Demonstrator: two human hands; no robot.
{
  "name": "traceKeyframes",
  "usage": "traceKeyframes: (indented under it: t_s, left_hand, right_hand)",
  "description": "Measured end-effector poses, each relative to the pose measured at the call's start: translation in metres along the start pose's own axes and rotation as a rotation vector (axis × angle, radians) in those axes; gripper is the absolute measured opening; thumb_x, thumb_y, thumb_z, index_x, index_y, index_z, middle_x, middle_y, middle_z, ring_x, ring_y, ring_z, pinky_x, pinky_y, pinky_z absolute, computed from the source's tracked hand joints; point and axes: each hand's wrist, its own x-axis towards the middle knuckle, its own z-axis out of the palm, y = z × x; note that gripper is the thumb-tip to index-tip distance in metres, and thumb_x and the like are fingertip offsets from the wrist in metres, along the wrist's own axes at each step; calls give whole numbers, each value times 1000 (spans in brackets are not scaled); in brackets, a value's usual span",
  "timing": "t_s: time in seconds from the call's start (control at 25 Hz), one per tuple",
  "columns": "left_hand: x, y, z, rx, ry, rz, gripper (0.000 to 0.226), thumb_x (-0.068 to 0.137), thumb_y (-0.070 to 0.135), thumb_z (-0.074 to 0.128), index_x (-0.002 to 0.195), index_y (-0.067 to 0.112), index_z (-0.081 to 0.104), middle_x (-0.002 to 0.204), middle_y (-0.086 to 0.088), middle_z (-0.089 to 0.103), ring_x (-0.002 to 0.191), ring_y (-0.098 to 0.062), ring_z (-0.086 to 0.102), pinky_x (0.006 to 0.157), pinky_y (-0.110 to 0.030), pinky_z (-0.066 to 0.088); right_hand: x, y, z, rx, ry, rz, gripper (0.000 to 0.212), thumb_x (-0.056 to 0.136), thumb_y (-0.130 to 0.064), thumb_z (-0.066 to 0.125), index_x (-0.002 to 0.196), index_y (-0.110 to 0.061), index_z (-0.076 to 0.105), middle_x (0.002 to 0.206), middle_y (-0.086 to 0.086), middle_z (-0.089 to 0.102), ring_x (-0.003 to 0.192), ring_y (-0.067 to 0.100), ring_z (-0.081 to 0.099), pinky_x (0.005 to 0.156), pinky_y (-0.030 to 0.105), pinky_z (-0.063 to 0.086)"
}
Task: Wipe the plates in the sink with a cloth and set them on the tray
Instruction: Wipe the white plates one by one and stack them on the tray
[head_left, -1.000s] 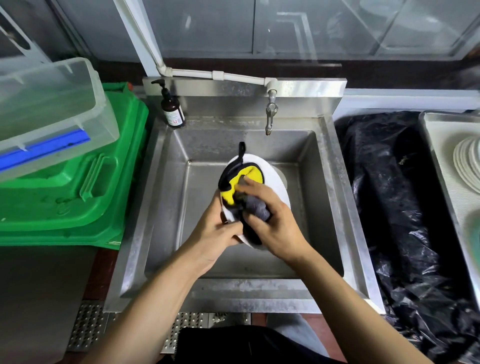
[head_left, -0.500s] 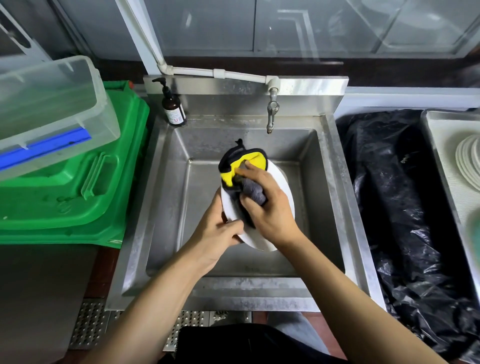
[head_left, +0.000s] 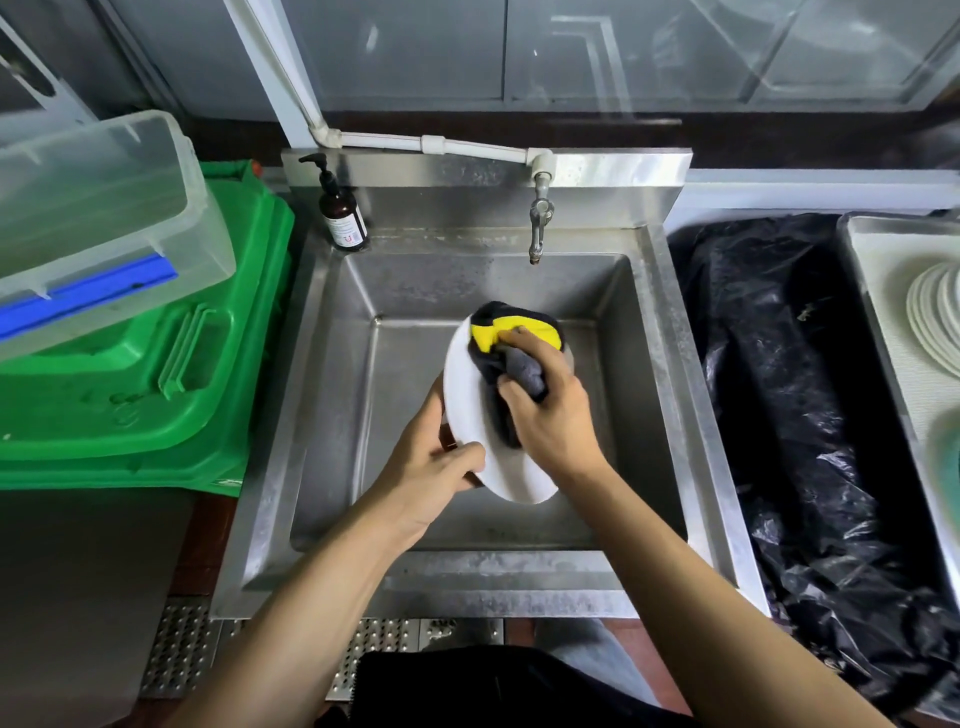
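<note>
The only writing here is on the white label of the brown pump bottle (head_left: 343, 210) at the sink's back left corner: a small reddish mark, too small to read. The sink (head_left: 332, 395) is dull, scuffed stainless steel, a deep square basin with a short metal tap (head_left: 539, 223) fed by a white plastic pipe (head_left: 467, 147).

Over the basin, the left hand (head_left: 431, 467) grips a smooth, round white plate (head_left: 470, 405) by its lower left edge, thumb over the rim, holding it tilted. The right hand (head_left: 550, 415) clutches a bunched cloth (head_left: 511, 358), soft and nubby, yellow at the top with grey and black folds, and presses it against the plate's face.

To the right, a crinkled glossy black plastic sheet (head_left: 789, 395) covers the counter, and beyond it sits a shallow metal tray (head_left: 862, 291) with a pale lining, holding a fanned row of white plates (head_left: 932, 317). To the left, a clear plastic bin (head_left: 98, 208) with a blue strip leans on moulded green plastic crates (head_left: 156, 395).
</note>
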Motion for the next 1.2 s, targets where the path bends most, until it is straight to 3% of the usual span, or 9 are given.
traceKeyframes:
  t_s: [0.08,0.16,0.28,0.36,0.56,0.8,1.04,1.2]
  left_hand:
    - [0,0,3,-54,-19,10,77,72,-4,47,135,41,52,118,-6,69,105,-22,64,92,-61,54]
    - [0,1,5,-110,-10,18,77,70,-5,46,135,36,53,122,-5,69,110,-22,65,89,-58,56]
    - [-2,0,2,-157,17,18,77,70,-5,49,137,33,52,121,-6,69,103,-16,65,86,-52,59]
    - [-1,-2,1,-130,6,20,77,74,-7,51,138,36,51,115,-3,70,99,-13,65,83,-47,59]
    - [0,-2,8,-119,-25,28,77,88,-23,40,142,33,47,128,-1,68,118,-20,65,87,-49,58]
    - [3,0,-5,-277,114,10,70,84,-25,40,138,18,52,117,-11,70,104,-29,66,74,-47,60]
    - [5,-3,-16,-260,116,-28,79,87,-19,39,139,40,51,132,0,63,116,-31,61,81,-61,57]
    - [4,-6,-13,-235,68,-94,81,88,-18,40,141,42,50,139,-1,56,127,-35,51,82,-60,57]
  right_hand:
    - [-8,-13,6,48,-94,-135,48,85,-3,63,131,-14,65,138,-6,60,138,10,50,116,24,38]
    - [-12,-13,4,54,-128,-147,49,86,-3,63,133,-16,65,139,-8,59,139,7,49,117,22,35]
    - [-10,6,-13,22,14,114,43,91,-13,64,131,-30,65,137,-14,63,129,5,56,114,32,42]
    - [-10,12,-18,22,17,213,43,91,-16,64,131,-34,64,135,-14,64,125,6,58,112,38,44]
    - [-23,-10,-5,128,-195,-21,49,85,-5,59,133,-15,65,144,-2,60,141,5,47,120,29,36]
    - [-45,-6,-26,107,-345,-42,49,81,-2,60,125,-19,71,141,-4,63,141,3,47,120,27,35]
    - [-73,27,-47,-98,-210,28,49,82,-2,63,123,-27,71,142,-9,60,138,-1,48,113,13,33]
    - [-54,52,-52,-157,33,187,46,86,3,65,125,-20,70,132,-8,61,130,14,56,103,1,30]
